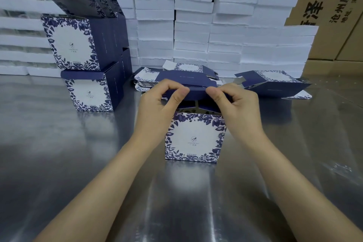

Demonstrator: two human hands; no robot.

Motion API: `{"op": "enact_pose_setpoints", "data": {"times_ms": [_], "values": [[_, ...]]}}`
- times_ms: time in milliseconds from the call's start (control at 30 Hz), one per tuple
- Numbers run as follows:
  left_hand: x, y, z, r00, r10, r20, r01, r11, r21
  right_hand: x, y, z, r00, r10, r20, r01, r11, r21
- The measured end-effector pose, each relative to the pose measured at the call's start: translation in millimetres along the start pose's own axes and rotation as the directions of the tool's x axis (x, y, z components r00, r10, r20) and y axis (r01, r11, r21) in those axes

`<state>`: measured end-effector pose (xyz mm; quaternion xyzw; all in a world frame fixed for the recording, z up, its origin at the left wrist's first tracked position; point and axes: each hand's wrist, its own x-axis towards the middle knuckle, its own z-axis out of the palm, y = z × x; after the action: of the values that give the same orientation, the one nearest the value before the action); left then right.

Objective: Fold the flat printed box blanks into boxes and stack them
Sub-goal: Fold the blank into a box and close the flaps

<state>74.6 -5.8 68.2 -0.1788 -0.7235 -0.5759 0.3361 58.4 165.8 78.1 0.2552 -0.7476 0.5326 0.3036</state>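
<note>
**Box folding, mid-run: lid closure in hand**

Far left: finished boxes [78,61] stacked two high, several deep, upper lids raised. Centre: upright box [193,137] on metal table [59,163], sides formed, lid not yet tucked. Left hand [157,104] and right hand [240,108] each pinching the dark blue lid flap [196,92] between thumb and curled fingers. Behind: pile of flat blanks [176,78] awaiting folding; further right, one half-opened blank [275,82]. Judged well short of done. Box print too small to read. Cartons [324,6], far right: "AH", "沧州".

Light: we see bright, even overhead light.
Glare: pale streaks across the steel tabletop [59,163].
Shadows: soft and faint.
Edges: wide-angle bending; the white foam stacks [15,4] at left look blurred.
</note>
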Motion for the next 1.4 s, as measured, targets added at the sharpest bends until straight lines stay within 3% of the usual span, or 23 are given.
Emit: {"op": "enact_pose_setpoints", "data": {"times_ms": [167,300,400,600,733,967,1067,1200,1300,1400], "values": [[0,1,2,0.999,-0.018,-0.047,0.018,1.0,0.01,-3,-3,4,0.999,-0.044,-0.03,0.041,0.997,-0.07],[-1,1,3,0.999,-0.006,-0.051,0.009,0.998,0.06,-6,-1,10,0.985,-0.173,0.004,0.169,0.953,-0.25],[-3,3,5,0.998,0.002,-0.059,0.001,0.999,0.042,-5,-2,11,0.982,-0.188,0.01,0.185,0.953,-0.239],[-3,0,7,0.967,0.254,-0.02,-0.244,0.945,0.217,-5,-3,9,0.983,-0.179,-0.032,0.171,0.971,-0.166],[-4,-6,7,0.956,0.293,-0.004,-0.286,0.937,0.203,-10,-4,16,0.98,-0.196,-0.022,0.189,0.964,-0.185],[0,-5,0,0.945,0.304,-0.119,-0.244,0.901,0.358,-10,-8,13,0.991,-0.079,-0.111,0.087,0.994,0.068],[1,-4,-6,0.95,0.275,-0.149,-0.242,0.948,0.209,-9,-10,14,0.988,0.043,-0.148,-0.009,0.975,0.22],[3,-7,-9,0.984,0.093,-0.154,-0.08,0.993,0.088,-2,-5,7,0.957,0.261,-0.123,-0.194,0.897,0.397],[4,-10,-11,0.983,0.101,-0.154,-0.077,0.985,0.154,1,-3,4,0.923,0.385,-0.021,-0.307,0.767,0.563],[4,-11,-10,0.987,0.069,-0.142,-0.052,0.992,0.119,3,-2,3,0.91,0.414,0.02,-0.335,0.705,0.625]]}}
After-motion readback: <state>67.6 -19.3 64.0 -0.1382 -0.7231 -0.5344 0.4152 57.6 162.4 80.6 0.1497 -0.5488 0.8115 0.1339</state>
